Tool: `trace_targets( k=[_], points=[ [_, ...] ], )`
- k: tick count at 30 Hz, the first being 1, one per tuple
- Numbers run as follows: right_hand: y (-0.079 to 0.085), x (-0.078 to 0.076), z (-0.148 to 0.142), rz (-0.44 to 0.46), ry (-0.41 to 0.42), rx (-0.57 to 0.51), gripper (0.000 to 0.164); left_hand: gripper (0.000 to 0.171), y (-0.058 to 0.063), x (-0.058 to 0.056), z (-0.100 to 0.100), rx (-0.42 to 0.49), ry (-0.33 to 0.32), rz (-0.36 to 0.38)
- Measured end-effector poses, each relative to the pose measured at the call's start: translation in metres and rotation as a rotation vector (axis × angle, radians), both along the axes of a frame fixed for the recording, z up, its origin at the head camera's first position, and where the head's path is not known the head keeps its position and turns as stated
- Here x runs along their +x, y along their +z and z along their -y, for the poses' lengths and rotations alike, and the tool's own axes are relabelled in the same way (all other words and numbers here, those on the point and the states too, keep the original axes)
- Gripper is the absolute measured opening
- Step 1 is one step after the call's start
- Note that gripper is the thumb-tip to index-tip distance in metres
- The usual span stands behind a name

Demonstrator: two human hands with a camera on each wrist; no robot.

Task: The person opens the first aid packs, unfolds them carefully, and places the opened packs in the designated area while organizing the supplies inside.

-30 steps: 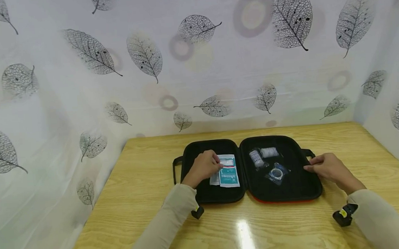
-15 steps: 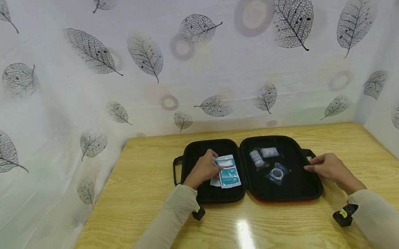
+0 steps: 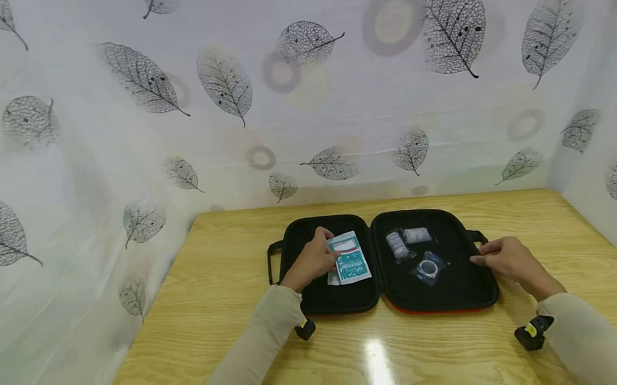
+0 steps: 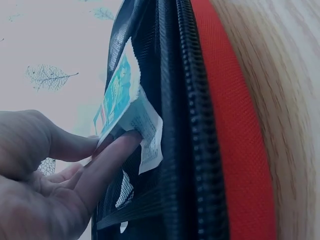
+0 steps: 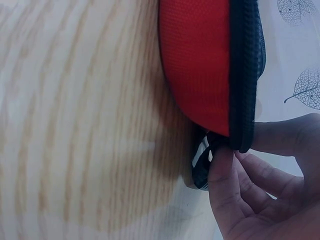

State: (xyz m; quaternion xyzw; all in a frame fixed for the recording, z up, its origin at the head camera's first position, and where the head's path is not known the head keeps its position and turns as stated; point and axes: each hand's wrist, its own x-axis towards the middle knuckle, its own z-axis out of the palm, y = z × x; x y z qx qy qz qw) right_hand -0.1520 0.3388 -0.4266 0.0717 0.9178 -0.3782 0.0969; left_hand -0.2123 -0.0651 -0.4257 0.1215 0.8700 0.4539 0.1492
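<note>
An unfolded zip case, black inside and red outside (image 5: 200, 65), lies flat on the wooden table. In its left half (image 3: 315, 304), my left hand (image 3: 313, 262) pinches a teal-and-white sachet (image 3: 352, 265) between thumb and fingers. The left wrist view has this sachet (image 4: 120, 95) tilted up, with a paler packet (image 4: 152, 132) just behind it. At the case's right edge, my right hand (image 3: 511, 259) grips the rim, thumb on the inner side and fingers outside near the black handle (image 5: 201, 167).
The right half (image 3: 468, 283) of the case holds two wrapped white rolls, one roll (image 3: 397, 245) beside another (image 3: 417, 235), and a clear bag with a ring-shaped item (image 3: 428, 267). A second handle (image 3: 273, 262) sticks out left. A leaf-patterned sheet (image 3: 282, 111) hangs behind the table (image 3: 232, 338).
The sachet in my left hand has risen slightly and tilted, its top leaning left. My right hand has stayed on the case's edge.
</note>
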Motion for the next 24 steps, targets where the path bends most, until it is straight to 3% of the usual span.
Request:
trace_targets(
  k=[6, 12, 15, 24],
  points=[
    [-0.001, -0.001, -0.001, 0.001, -0.003, 0.007, 0.056, 0.038, 0.002, 0.001, 0.000, -0.003, -0.037, -0.007],
    [-0.002, -0.001, -0.001, -0.001, -0.001, 0.017, 0.057, 0.041, -0.002, -0.001, -0.003, 0.017, 0.022, -0.048],
    [-0.003, -0.001, -0.002, -0.008, -0.002, 0.026, 0.056, 0.039, -0.002, -0.002, -0.003, 0.004, 0.019, -0.053],
    [-0.004, -0.002, -0.003, -0.019, 0.000, 0.027, 0.055, 0.029, -0.001, 0.000, 0.007, -0.284, -0.098, -0.146]
  ],
)
